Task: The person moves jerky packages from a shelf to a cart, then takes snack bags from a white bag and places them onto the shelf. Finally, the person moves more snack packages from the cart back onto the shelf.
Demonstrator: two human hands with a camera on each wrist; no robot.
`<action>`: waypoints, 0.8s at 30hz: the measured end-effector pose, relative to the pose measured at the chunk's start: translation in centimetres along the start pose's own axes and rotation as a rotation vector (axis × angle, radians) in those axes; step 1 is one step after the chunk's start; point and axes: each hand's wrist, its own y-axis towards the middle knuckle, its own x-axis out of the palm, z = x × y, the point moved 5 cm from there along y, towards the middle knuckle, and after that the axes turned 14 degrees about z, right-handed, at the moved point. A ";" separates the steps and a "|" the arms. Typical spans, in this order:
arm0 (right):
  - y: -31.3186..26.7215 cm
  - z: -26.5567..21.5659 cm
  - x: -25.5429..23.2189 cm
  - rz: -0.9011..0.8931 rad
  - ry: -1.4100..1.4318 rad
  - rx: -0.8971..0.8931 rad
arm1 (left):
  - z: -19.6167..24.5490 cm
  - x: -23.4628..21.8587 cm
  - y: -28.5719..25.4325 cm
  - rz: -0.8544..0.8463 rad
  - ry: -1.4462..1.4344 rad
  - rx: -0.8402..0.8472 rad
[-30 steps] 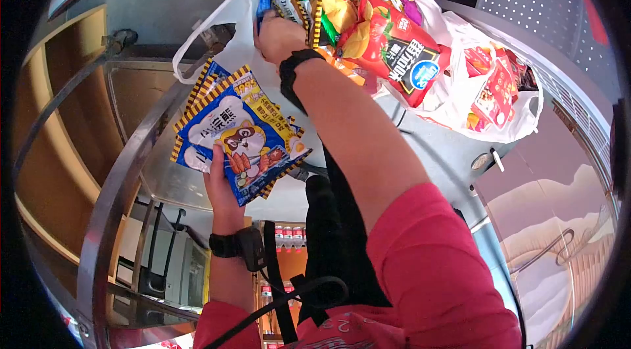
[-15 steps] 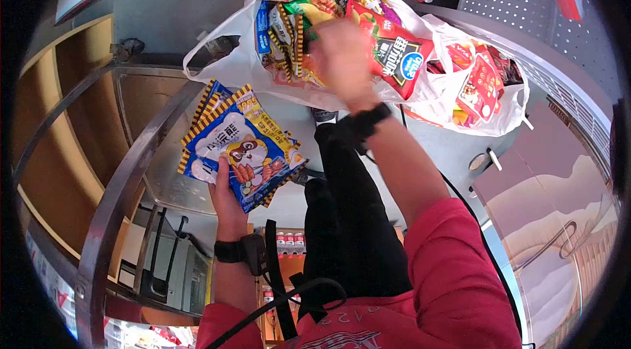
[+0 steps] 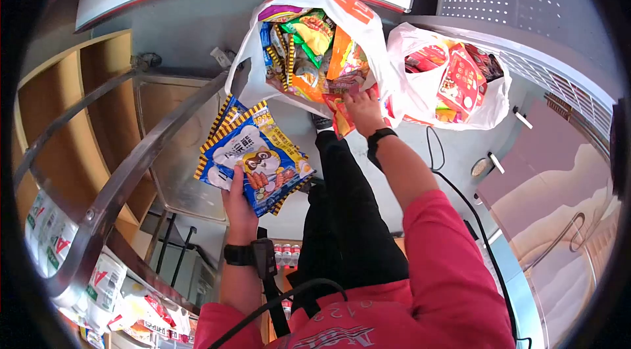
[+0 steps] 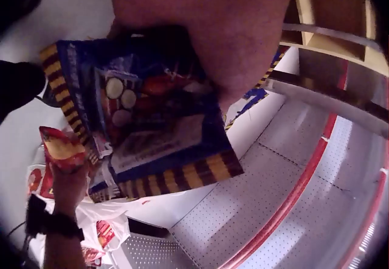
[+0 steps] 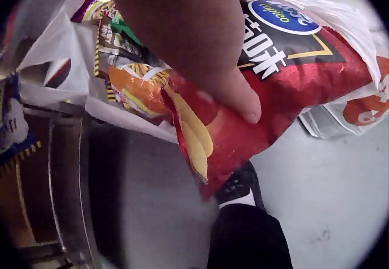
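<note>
My left hand (image 3: 242, 214) holds several blue snack packets (image 3: 263, 160) with yellow-and-dark striped edges, fanned to the left of the bags. The thumb lies over the top packet, which shows a cartoon raccoon-like face. At the near rim of a white plastic bag (image 3: 248, 86), my right hand (image 3: 365, 112) grips a red potato chip bag (image 5: 273, 99). Its thumb presses on the front of the chip bag in the right wrist view. Inside the plastic bag are a green snack packet (image 3: 314, 30), an orange packet (image 3: 338, 53) and striped-edge packets (image 3: 289, 63).
A second white plastic bag (image 3: 420, 96) with red packets stands to the right. On the left run a metal rail (image 3: 151, 142) and wooden shelves (image 3: 105, 96). A black cable (image 3: 463, 208) trails across the floor at the right. A shoe (image 3: 322, 121) sits just below the bag.
My right hand has left the striped packets at the plastic bag's left side, moved right and taken hold of the red chip bag, which has come toward me. The left hand still holds the blue packets.
</note>
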 end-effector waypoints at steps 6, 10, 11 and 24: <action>2.8 0.1 -7.0 0.428 0.038 0.259 | 0.9 -0.6 -3.2 -0.168 0.021 0.016; 2.3 0.1 -11.2 0.430 0.196 0.367 | 2.6 -1.8 -6.5 -0.210 -0.013 0.038; 2.2 0.0 -11.8 0.390 0.265 0.388 | 2.6 -1.9 -6.6 -0.251 -0.030 0.036; -17.2 -11.8 -48.8 0.258 1.348 -0.046 | 21.0 -7.8 -28.5 -0.640 -0.163 0.341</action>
